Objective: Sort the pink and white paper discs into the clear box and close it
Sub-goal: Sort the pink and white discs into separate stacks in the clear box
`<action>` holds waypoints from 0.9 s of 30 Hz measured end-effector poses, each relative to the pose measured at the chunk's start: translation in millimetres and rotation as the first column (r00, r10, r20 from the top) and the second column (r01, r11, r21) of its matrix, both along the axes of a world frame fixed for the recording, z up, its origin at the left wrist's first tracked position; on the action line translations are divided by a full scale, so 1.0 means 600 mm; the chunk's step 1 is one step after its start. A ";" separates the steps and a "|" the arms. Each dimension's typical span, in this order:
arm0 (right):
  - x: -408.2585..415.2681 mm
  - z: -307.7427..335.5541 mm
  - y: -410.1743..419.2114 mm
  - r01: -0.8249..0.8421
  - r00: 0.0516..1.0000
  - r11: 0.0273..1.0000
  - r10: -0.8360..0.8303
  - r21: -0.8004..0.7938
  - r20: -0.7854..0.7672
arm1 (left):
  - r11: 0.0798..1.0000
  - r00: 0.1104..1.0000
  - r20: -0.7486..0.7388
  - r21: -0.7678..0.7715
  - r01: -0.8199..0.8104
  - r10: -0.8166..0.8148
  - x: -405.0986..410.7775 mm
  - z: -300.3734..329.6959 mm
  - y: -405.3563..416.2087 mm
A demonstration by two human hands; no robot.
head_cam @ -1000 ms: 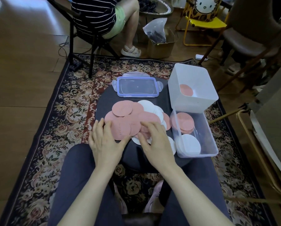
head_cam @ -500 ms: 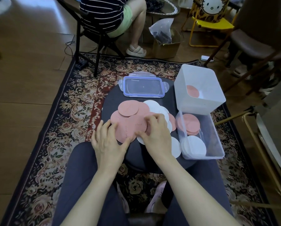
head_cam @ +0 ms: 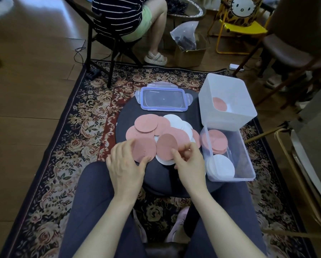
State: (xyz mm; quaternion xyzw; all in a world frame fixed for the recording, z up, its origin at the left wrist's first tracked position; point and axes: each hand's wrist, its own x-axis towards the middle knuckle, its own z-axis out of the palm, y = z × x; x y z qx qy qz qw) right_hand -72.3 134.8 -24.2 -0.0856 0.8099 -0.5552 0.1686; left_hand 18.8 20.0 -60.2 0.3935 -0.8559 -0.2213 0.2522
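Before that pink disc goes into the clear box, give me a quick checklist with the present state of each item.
1. Disc gripped: ok. The right hand pinches a raised pink disc by its edge.
2. One disc only: cannot tell; a second could cling behind it.
3. Pile steadied: ok. The left hand rests on a pink disc at the pile's near edge.
4. Clear box open: ok. Its lid lies apart at the far side of the table.
5. Sorting kept: ok. In the box, the pink stack sits at the far end, the white stack at the near end.
6. Room on the pink stack: cannot tell.
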 end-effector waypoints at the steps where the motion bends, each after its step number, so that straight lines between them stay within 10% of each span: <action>1: 0.004 -0.001 0.006 0.016 0.999 1.000 -0.015 -0.027 0.028 | 1.000 1.000 0.000 -0.006 0.002 -0.002 0.000 0.004 0.002; 5: 0.021 0.006 0.024 0.085 0.987 0.989 -0.066 -0.125 0.147 | 0.969 0.994 -0.112 0.245 0.034 -0.006 0.000 0.031 0.009; 12: 0.041 0.011 0.029 0.110 0.941 0.971 -0.033 -0.212 0.336 | 0.628 0.935 -0.316 0.763 0.151 0.159 0.003 0.048 0.003; 18: 0.046 0.013 0.022 0.070 0.932 0.976 0.010 -0.207 0.363 | 0.405 0.893 -0.411 0.859 0.312 0.182 0.013 0.054 0.020; 27: 0.023 0.000 -0.001 -0.106 0.994 0.994 0.106 0.004 0.032 | 0.427 0.870 -0.349 0.885 0.185 0.347 0.029 0.040 0.012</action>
